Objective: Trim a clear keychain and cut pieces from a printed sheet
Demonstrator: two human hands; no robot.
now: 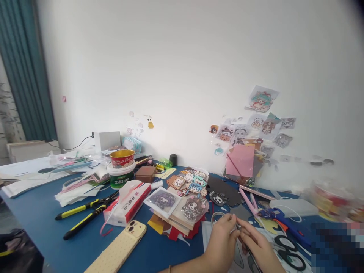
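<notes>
Left hand (224, 237) and right hand (256, 244) meet fingertip to fingertip, both pinched shut on a thin dark strip (251, 254) between them. Looks light, flexible, easily bent; grip near its end. Scissors (288, 252) just right.

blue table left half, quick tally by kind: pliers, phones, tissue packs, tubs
pliers with yellow and black handles: 1
phone in a cream case: 1
tissue pack: 1
tubs, a red and gold one stacked on a white and green one: 2
total: 5
</notes>
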